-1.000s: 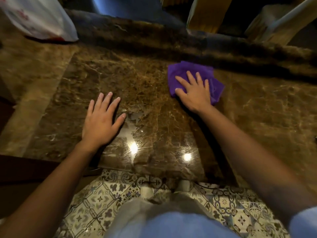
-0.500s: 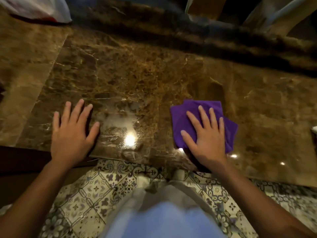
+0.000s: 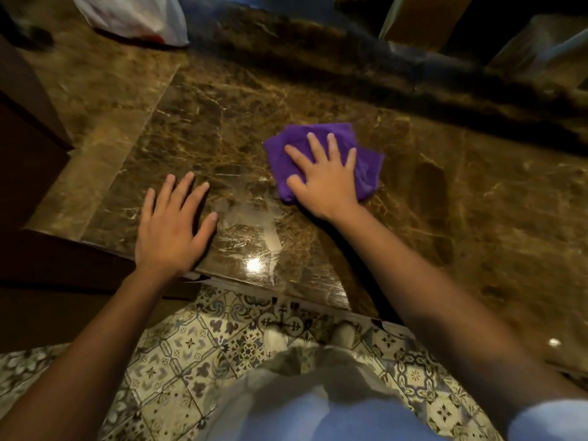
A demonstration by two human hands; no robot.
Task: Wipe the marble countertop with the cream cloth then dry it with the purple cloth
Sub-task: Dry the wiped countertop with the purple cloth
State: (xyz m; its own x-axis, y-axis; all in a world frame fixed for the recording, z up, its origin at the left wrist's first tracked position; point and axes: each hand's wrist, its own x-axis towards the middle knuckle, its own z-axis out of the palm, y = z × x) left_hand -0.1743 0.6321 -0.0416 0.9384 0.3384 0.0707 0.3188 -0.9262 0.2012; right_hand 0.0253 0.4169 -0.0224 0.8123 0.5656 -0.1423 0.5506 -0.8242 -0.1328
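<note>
The purple cloth (image 3: 321, 154) is seen lying folded on the brown marble tabletop (image 3: 461, 202), roughly midway between the near edge and the raised back ledge (image 3: 413, 68); it is covered in part by the right hand (image 3: 324, 183), which is laid flat on it, palm down; the fingers (image 3: 315, 143) are held straight and spread, with the thumb stretched out to the left over the cloth's near corner, and nothing is pinched; purple fabric is left showing beyond the fingertips and to the right of the hand. The left hand (image 3: 171, 227) is pressed palm down on the bare marble near the front edge, well apart from the cloth; its fingers (image 3: 183, 192) are extended and slightly fanned, the thumb splayed to the right, and nothing is held by it. A streaked, shiny patch (image 3: 254, 224) with a bright light reflection is seen on the stone between the two hands. A white plastic bag (image 3: 133, 17) with some red on it is set at the far left of the tabletop, beside the ledge. Patterned floor tiles (image 3: 178, 354) are seen below the tabletop edge, and light clothing is visible at the bottom of the view. No cream cloth can be made out.
</note>
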